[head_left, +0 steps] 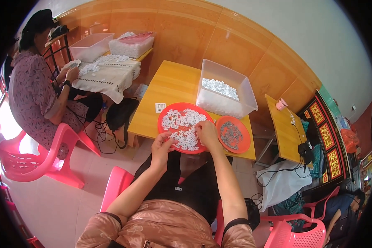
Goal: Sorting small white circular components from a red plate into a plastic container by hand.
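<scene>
In front of me a round red tray (pixel 161 117) holds many small white plastic pieces (pixel 185 118). My left hand (pixel 163 145) is over its near left rim, with thumb and fingers bent together; whatever is between them is too small to make out. At the tray's right side my right hand (pixel 207 133) reaches down among the white pieces, fingertips closed together and partly hidden. Just right of that hand, a smaller orange-red tray (pixel 244 131) carries a heap of small grey metal-looking parts (pixel 230 135).
Both trays sit on a yellow wooden table (pixel 169 80), near its front edge. Behind them stands a clear plastic bin (pixel 244 101) of white pieces. At left a person (pixel 39 93) works at a cloth-covered table (pixel 111 78). Pink chairs (pixel 64 153) and cables lie around.
</scene>
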The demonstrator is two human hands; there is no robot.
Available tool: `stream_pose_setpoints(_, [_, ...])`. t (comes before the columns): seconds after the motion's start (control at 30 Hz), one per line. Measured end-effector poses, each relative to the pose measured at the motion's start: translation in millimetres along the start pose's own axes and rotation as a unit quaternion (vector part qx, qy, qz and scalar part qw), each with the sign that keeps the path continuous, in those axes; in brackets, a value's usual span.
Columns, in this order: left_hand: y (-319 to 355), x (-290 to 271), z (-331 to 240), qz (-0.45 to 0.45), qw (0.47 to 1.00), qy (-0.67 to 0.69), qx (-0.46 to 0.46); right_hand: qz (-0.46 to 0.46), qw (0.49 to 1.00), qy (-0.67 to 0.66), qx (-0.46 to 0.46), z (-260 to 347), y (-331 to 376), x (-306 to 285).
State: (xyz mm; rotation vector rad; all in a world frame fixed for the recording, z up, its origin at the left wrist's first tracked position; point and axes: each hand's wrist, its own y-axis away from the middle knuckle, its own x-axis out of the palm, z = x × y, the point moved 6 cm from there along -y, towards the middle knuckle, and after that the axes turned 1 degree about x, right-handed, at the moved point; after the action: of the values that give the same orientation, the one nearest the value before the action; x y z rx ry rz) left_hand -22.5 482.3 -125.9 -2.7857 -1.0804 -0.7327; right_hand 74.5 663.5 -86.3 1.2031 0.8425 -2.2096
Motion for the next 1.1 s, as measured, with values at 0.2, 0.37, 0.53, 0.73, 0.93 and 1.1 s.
stream_pose_setpoints(0.2, [1, 3, 1, -0.002, 1.0, 0.017, 0.008, -0.004, 1.0, 0.016, -0.014, -1, 0, 3])
stream_pose_setpoints(0.37, [2, 3, -1, -0.002, 1.0, 0.009, 0.006, 0.001, 0.994, 0.107, -0.026, 9, 3, -6])
stream_pose_setpoints(0.53, [0, 0, 3, 0.003, 1.0, 0.003, 0.007, -0.001, 0.999, 0.019, -0.035, 20, -2, 0])
stream_pose_setpoints(0.73, [2, 1, 1, 0.002, 1.0, 0.004, 0.013, 0.026, 0.999, 0.034, 0.027, 26, -3, 17])
stream_pose_setpoints(0.93, [1, 2, 1, 0.004, 1.0, 0.004, 0.018, 0.014, 0.995, 0.093, 0.023, 28, -10, 30])
stream_pose_setpoints(1.1, [4, 2, 0, -0.003, 1.0, 0.015, 0.018, 0.023, 0.996, 0.087, 0.011, 32, -9, 33])
